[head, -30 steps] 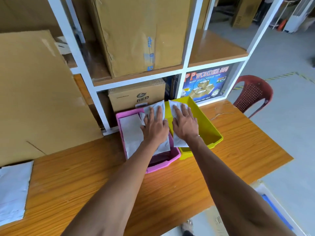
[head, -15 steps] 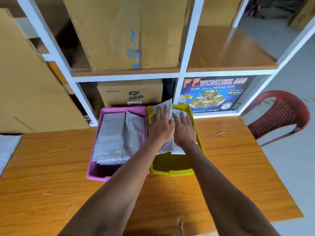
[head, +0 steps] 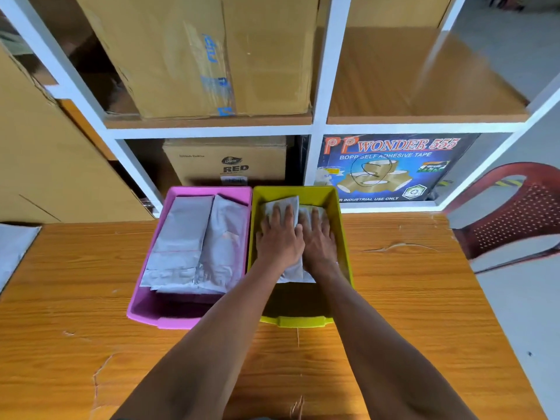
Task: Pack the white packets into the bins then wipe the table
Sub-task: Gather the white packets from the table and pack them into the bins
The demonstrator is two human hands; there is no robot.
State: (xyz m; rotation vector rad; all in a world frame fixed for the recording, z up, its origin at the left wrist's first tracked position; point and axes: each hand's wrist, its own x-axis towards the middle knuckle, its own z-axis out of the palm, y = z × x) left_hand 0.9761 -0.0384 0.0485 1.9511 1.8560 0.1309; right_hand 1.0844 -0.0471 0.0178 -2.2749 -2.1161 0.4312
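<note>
- The left hand (head: 278,241) and the right hand (head: 319,242) lie flat, fingers straight, side by side; both press the white packets (head: 292,272) down into the yellow bin (head: 345,237); neither hand grasps anything
- The pink bin (head: 145,298), touching it at 9 o'clock, already holds packets (head: 194,241)
- More white sheets (head: 13,250) wait at the table's (head: 424,298) far 9 o'clock edge; they could be forgotten
- Risk, as I judge: the pressed packets may spring up when released; hard pressing could tip the light bin
</note>
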